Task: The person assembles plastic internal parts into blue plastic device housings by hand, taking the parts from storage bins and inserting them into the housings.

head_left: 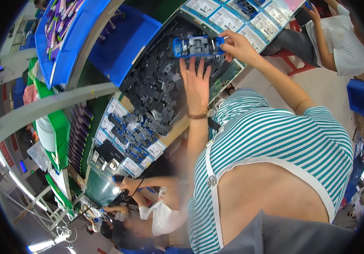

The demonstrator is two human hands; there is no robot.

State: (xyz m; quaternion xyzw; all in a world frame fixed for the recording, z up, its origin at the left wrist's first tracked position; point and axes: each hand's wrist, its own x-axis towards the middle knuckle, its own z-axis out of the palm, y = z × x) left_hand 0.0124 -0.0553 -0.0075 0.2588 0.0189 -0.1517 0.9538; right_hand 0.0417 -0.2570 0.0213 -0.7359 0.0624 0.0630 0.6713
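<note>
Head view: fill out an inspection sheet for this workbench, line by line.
Surface: workbench with a tan edge, mostly covered.
Job's things: blue rectangular frame part held above a pile of small black parts.
Clutter: rows of finished blue-and-black parts on white sheets; blue bins; green bins; a bin of purple and pink pieces.
Grippers: right hand pinches the frame's end with its fingers; left hand lies spread and flat on the black pile, a band at its wrist.
Cables: thin dark cord at a co-worker's hands.
Surroundings: co-workers seated at the far right and lower middle; grey rail.
</note>
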